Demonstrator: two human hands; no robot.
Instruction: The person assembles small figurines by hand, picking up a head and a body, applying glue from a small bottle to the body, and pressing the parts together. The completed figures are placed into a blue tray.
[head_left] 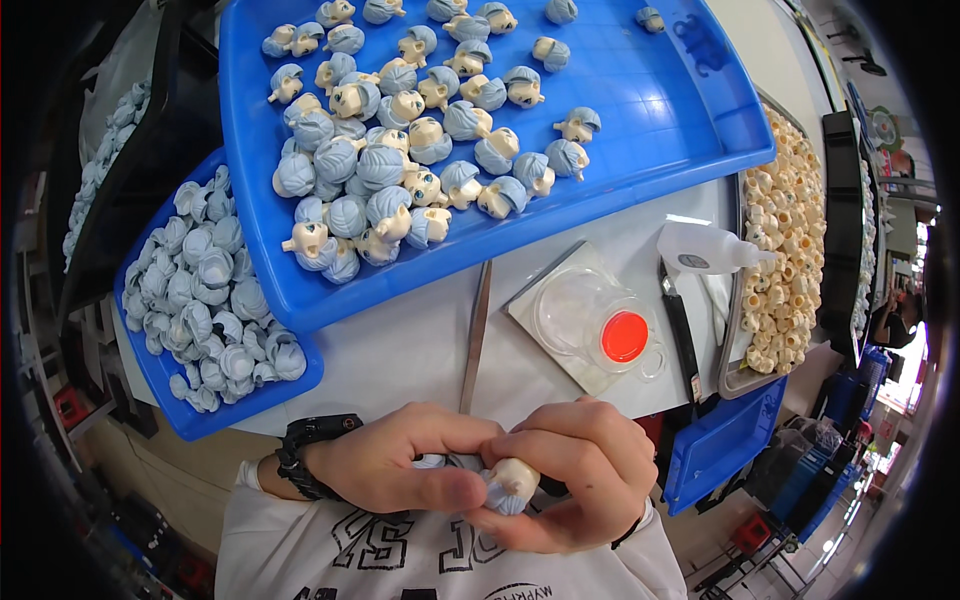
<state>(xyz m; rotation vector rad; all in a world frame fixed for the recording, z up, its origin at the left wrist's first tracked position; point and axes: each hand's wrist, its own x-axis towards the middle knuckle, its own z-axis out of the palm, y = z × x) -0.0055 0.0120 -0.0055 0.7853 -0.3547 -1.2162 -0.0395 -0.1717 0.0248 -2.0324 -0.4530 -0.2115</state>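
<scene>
Close to my body, a small doll head (512,482) with a cream face part and light blue hair is between my two hands. My left hand (395,460) pinches it with thumb and fingers from one side. Curled around its other side is my right hand (585,465). A bit of light blue (430,461) also shows between the left fingers; what it belongs to is hidden. Ahead, a large blue tray (660,165) holds many such heads (385,165) with blue hair, heaped toward its left.
Light blue hair pieces (215,270) fill a blue bin (165,400) on the left. Cream head parts (785,250) lie in a metal tray (735,370). Between stand a red-capped clear container (625,337), squeeze bottle (705,248), black-handled tool (680,335) and metal strip (478,335).
</scene>
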